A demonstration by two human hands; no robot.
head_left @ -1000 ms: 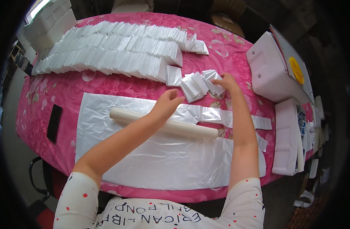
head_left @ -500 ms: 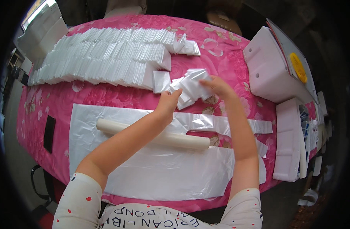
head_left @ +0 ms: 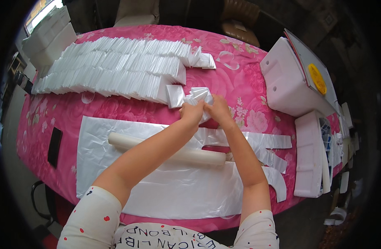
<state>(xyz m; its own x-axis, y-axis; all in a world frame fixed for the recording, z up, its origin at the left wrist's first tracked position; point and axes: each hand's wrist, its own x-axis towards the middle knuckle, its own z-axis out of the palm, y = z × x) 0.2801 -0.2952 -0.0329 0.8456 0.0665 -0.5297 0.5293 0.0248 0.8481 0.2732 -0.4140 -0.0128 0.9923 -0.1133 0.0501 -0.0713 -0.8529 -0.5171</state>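
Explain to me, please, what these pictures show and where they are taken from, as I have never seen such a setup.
No machine here: you see a person's bare left hand and right hand. All pictures come from a head-worn fisheye camera looking down, so straight edges bend. On the pink flowered tablecloth lie rows of folded white packets, a large shiny sheet with a pale roll on it, and a dark flat object. White foam boxes stand at the right. Both hands hold a small bunch of folded white pieces, which they partly hide.

Folded packets [head_left: 200,93] partly hidden by left hand [head_left: 192,113], right hand [head_left: 218,109]; roll [head_left: 203,157] partly behind left forearm [head_left: 154,154].
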